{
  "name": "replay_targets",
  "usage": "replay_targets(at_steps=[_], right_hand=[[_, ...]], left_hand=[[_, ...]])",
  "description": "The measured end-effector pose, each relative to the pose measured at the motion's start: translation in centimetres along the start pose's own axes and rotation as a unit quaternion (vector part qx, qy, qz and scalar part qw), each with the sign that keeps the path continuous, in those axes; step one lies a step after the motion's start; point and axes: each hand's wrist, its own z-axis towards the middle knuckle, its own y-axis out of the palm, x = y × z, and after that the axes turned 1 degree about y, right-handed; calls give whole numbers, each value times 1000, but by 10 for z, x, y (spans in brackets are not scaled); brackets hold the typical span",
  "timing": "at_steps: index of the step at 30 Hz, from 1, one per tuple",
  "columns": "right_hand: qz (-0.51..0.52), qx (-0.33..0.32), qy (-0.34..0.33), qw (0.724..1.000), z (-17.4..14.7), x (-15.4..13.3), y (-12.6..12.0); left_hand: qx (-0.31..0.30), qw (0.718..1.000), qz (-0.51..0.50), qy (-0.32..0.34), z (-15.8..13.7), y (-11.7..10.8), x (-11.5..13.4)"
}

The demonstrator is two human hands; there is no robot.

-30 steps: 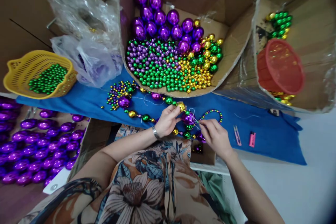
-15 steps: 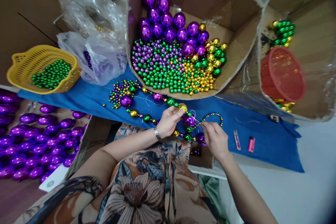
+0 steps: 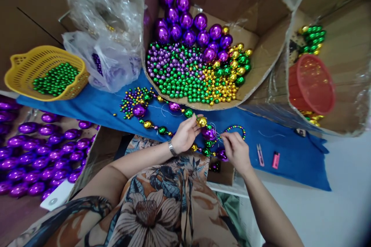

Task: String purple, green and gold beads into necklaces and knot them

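Observation:
My left hand (image 3: 184,136), with a watch at the wrist, has its fingers closed around a large gold bead (image 3: 202,122) on a bead necklace. My right hand (image 3: 237,148) pinches thin white string (image 3: 214,130) to the right of it. Between the hands hangs a large purple bead (image 3: 209,134), with green beads beside it. The necklace (image 3: 162,130) runs left in a loop of purple, green and gold beads on the blue cloth. A loop of small beads (image 3: 239,126) lies just beyond my right fingers.
A cardboard box (image 3: 261,34) of sorted beads stands ahead. To the left are a yellow basket (image 3: 17,73) of green beads and plastic bags (image 3: 113,58). Thread snips (image 3: 260,155) and a pink lighter (image 3: 276,160) lie right on the blue cloth (image 3: 301,166). A red bowl (image 3: 314,83) sits far right.
My left fingers have opened slightly around the gold bead, so more of it shows. The right hand stays at the string, barely moved. The whole view has shifted a little.

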Motion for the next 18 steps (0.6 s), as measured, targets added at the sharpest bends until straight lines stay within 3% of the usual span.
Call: replay_targets(at_steps=[3,12,18], right_hand=[[19,-7,9,1000,1,-1,-1],[36,-15,21,999,4,-7,2],[31,-15,29,999,7,-10,3]], left_hand=[[15,999,-17,-28,1,-2,3],[14,999,-27,-21,6,-2,0],[-44,998,9,37,2,-2,0]])
